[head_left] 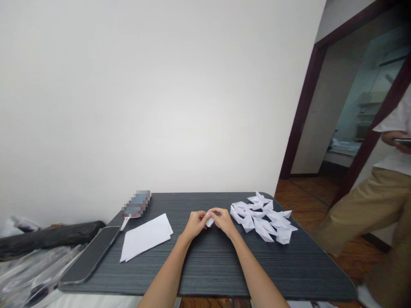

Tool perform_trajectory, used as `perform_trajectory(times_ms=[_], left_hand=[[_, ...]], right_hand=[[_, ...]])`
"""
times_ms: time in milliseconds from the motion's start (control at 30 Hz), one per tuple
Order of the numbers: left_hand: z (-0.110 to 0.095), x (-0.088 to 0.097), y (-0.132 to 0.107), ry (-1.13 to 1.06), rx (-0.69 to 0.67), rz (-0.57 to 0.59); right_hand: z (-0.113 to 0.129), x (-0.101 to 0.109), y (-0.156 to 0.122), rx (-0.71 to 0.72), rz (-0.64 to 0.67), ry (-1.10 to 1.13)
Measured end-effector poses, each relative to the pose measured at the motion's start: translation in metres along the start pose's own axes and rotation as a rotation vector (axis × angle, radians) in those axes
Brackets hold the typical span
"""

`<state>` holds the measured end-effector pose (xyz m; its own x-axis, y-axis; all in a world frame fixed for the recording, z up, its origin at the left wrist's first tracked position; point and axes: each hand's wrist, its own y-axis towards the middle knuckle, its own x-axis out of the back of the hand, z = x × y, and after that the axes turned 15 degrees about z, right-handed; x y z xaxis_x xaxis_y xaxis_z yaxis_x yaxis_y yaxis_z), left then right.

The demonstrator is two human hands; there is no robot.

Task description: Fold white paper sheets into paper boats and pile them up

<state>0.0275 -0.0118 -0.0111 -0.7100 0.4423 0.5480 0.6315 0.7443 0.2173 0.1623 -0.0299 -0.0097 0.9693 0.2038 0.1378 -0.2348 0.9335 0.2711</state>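
The white wall (180, 107) is the biggest thing in this room, and the dark table (210, 265) stands up close to it. On the right side of the table lies a heap of folded white papers (265, 226), all points and corners. It's best, I think, to keep the right arm off them, so none get squashed. On the left side lie some flat white sheets (147, 237), a bit crooked on top of each other.

The left hand (195, 223) and the right hand (222, 220) are close together in the middle. Their fingertips pinch the small paper (209, 222) from both sides. It sits between the sheets and the heap. I can't tell if it touches the table, and the fingers hide most of it.

To do this well, I'd hold it still with one hand and let the other do the moving. Edges should meet before the thumb pushes down hard. A slow, firm rub should make a neat line. Squeezing too tight could crumple the tiny corners.
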Motion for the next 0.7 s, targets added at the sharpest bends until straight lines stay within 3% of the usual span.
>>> perform_trajectory(times_ms=[133,367,700], left_hand=[[-0.0052,-0.0027,-0.002,0.085,0.03,0.001],[-0.0096,-0.0031,-0.0013,0.291,-0.02,-0.153],[-0.0098,0.0003,0.0013,0.119,-0.05,-0.17]], right_hand=[[-0.0027,-0.0005,0.0011,0.036,-0.051,-0.087],[-0.0025,-0.0059,0.0022,0.108,-0.109,-0.175],[-0.0002,-0.0063,-0.0007,0.085,-0.086,-0.166]])
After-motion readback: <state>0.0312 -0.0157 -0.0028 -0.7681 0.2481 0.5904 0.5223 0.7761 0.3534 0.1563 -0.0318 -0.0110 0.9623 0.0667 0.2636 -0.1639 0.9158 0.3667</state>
